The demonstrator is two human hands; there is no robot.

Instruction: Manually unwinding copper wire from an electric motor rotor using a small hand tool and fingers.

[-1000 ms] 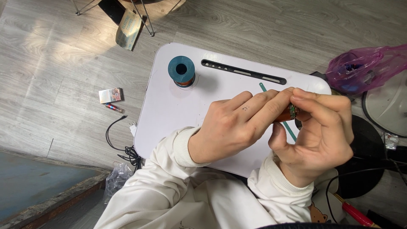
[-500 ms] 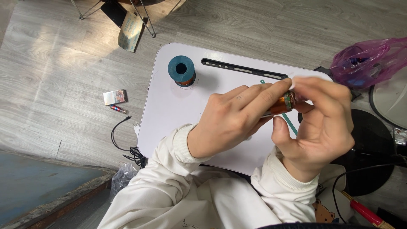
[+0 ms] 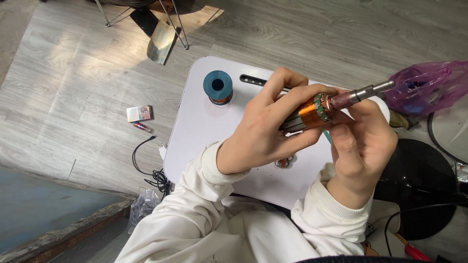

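- The left hand (image 3: 265, 129) is in the middle of the frame, its fingers wrapped tight around the motor rotor (image 3: 319, 109).
- The rotor has shiny orange wire wound on it, and a metal rod that sticks out toward the upper right.
- The right hand (image 3: 363, 146) is just beside it on the right; its fingers pinch the rod end of the rotor.
- Both hands are up above the small white table (image 3: 204, 131) and hide much of it.
- A blue spool (image 3: 218, 86) stands on the table near its top edge.
- A purple plastic bag (image 3: 429, 87) lies at the far right.
- On the wooden floor at the left lie a small box (image 3: 139, 113) and a black cable (image 3: 146, 163).
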